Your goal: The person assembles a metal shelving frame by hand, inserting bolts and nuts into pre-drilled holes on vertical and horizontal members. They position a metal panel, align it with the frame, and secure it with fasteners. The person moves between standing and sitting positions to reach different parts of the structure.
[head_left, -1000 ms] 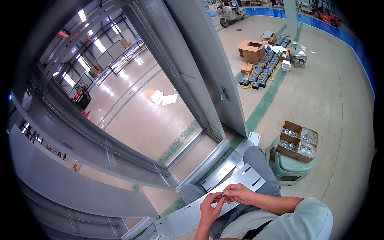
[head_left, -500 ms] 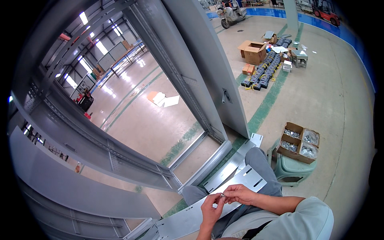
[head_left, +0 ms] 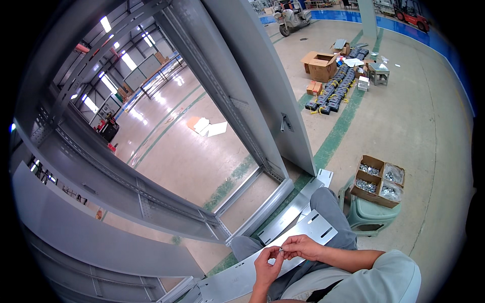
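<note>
Factory floor [head_left: 399,116] is seen beyond the metal plate [head_left: 298,230]. Over the plate, a small metal part [head_left: 281,250] is pinched by left hand [head_left: 265,261] and right hand [head_left: 302,246] fingertips; end slots [head_left: 314,217] are unfilled.

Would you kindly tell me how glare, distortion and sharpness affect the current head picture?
Head view: the strip lights look blown out, and glare streaks the glossy floor; in the same view, the grey panel bows near the rim and the corners go black; there too, the part between left hand and right hand is too small to identify.
</note>
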Demonstrator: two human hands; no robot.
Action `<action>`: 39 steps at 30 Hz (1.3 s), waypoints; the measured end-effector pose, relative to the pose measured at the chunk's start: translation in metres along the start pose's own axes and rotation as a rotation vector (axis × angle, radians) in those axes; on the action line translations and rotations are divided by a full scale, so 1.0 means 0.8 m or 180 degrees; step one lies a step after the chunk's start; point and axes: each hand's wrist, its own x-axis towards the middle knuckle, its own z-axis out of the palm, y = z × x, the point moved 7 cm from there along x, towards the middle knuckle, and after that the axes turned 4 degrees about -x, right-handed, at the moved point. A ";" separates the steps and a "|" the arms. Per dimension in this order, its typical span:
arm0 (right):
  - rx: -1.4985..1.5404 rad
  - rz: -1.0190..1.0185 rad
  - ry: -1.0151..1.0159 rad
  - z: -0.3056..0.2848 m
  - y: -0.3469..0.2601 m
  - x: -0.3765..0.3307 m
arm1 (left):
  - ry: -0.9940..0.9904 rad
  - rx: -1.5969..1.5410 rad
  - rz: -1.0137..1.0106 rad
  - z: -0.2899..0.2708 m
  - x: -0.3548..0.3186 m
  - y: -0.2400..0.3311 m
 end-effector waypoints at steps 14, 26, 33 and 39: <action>-0.0076 0.0036 -0.0022 -0.001 0.002 0.000 | -0.0063 0.0017 -0.0024 -0.001 0.001 0.004; -0.0054 0.0073 -0.0071 0.004 0.002 0.000 | 0.0117 0.0230 0.0291 -0.004 0.001 0.024; -0.0013 0.0249 -0.0002 -0.003 0.011 0.001 | 0.0117 0.0247 0.0283 -0.002 -0.001 0.017; 0.0085 0.0448 -0.0201 -0.006 0.017 0.001 | 0.0061 0.0252 0.0212 -0.001 -0.001 0.017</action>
